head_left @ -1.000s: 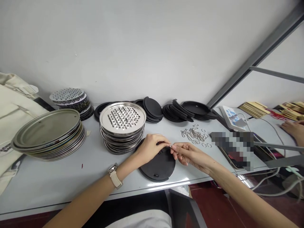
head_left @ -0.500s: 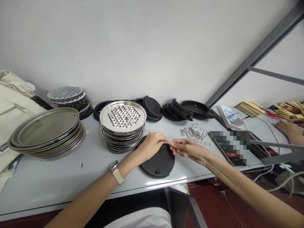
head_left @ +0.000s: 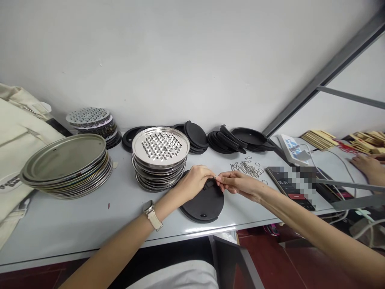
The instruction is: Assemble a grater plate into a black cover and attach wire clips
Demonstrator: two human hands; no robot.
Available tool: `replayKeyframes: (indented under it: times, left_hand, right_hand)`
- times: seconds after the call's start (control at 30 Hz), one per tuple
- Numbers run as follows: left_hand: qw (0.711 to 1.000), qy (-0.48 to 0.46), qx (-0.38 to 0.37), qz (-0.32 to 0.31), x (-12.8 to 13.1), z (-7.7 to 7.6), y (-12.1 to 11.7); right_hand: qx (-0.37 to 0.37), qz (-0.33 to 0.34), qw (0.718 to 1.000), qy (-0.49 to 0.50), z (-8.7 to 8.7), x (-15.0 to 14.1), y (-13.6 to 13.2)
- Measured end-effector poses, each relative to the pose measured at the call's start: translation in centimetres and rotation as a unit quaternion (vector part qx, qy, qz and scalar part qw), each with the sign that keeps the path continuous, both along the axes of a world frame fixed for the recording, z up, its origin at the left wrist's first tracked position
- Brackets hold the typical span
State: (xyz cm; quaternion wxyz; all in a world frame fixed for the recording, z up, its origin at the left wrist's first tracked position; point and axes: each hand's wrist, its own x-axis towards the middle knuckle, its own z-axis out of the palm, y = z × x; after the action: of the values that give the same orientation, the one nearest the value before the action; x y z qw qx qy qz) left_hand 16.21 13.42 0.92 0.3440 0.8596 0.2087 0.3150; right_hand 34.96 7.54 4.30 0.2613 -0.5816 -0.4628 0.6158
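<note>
Fingertip to fingertip, my left hand [head_left: 197,181] and my right hand [head_left: 236,184] pinch a small shiny metal piece [head_left: 214,177], mostly hidden by the fingers. Its exact kind is too small to make out. Both hands are over the far edge of a round black disc [head_left: 203,206] lying flat near the table's front edge. A small slot shows near the disc's front rim. Right of my hands lies a loose pile of metal clasps and rings [head_left: 245,168]. Close to my left hand stands a stack of round metal grater plates [head_left: 161,150].
Large round metal trays [head_left: 66,156] are stacked at left, with more grater discs [head_left: 88,116] behind. Black round covers [head_left: 195,134] line the wall. Phones [head_left: 290,186], a white box [head_left: 293,148] and a metal frame bar sit right. Another person's hand [head_left: 368,164] is at far right.
The camera view has shifted slightly, so the table's things appear a little further right. My hands keep their pinch over the black disc with little visible movement.
</note>
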Motion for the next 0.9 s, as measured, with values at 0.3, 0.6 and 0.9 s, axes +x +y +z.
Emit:
replayKeyframes:
  times: [0.3,0.6,0.9]
  left_hand:
    - [0.999,0.023,0.034,-0.004,-0.2,-0.2,-0.6]
    - [0.995,0.058,0.082,0.009,-0.2,-1.3,-0.3]
    - [0.996,0.046,0.078,0.008,-0.4,-0.6,-0.7]
  right_hand:
    - [-0.03,0.03,0.997,-0.069,1.1,0.0,0.9]
    - [-0.07,0.052,0.987,-0.139,2.6,-0.8,2.2]
    - [-0.087,0.068,0.984,-0.142,3.0,-1.0,2.7]
